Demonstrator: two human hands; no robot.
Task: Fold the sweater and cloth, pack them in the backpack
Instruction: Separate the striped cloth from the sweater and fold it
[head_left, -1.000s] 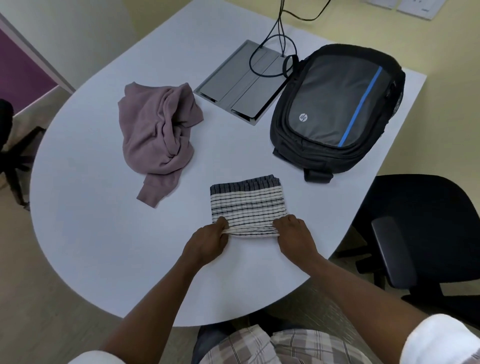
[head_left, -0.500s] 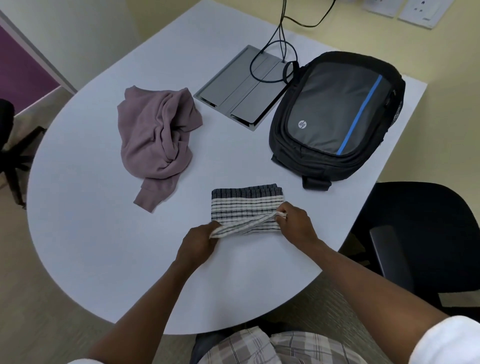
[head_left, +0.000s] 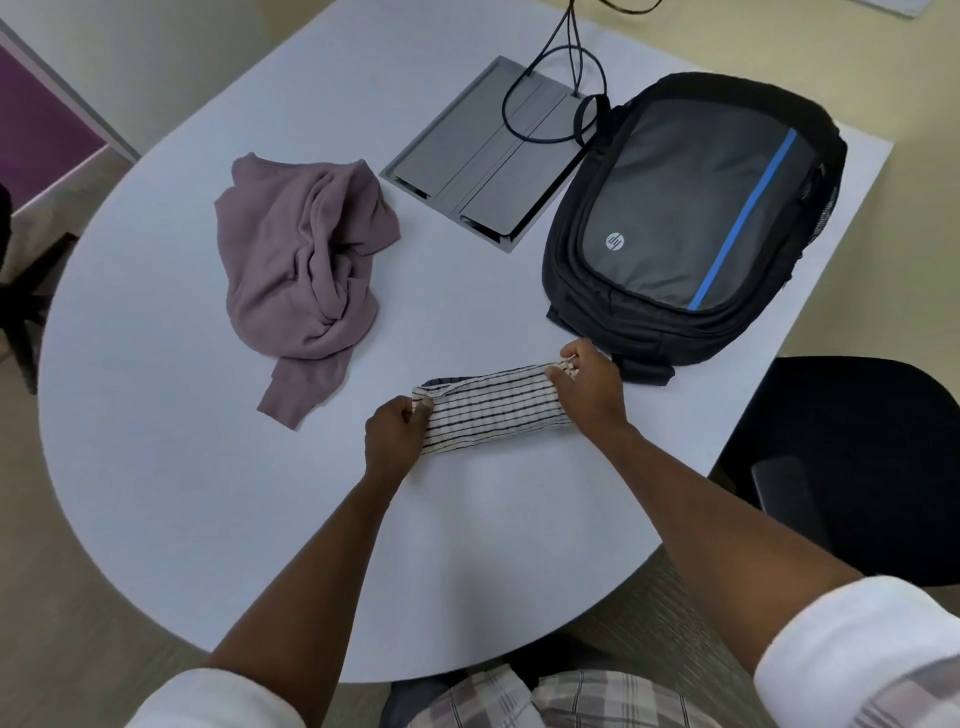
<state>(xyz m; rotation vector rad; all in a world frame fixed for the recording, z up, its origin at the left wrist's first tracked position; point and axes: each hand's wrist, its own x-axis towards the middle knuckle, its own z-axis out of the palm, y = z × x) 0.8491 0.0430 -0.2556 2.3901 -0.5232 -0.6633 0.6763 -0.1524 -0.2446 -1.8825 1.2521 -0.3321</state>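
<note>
A white cloth with dark stripes (head_left: 493, 413) lies folded into a narrow band near the table's front middle. My left hand (head_left: 397, 434) pinches its left corner, and my right hand (head_left: 587, 387) pinches its right corner, close to the backpack. A mauve sweater (head_left: 298, 275) lies crumpled and unfolded to the left on the table. The black and grey backpack (head_left: 691, 218) with a blue stripe lies flat at the right, zipped shut as far as I can see.
The pale round table (head_left: 156, 415) carries a grey cable hatch (head_left: 485, 156) at the back, with black cables running into it. A black office chair (head_left: 857, 467) stands at the right edge. Another dark chair base shows at the far left.
Both hands have carried the cloth's near edge forward over the far edge, so the cloth is now folded in half into a narrower band.
</note>
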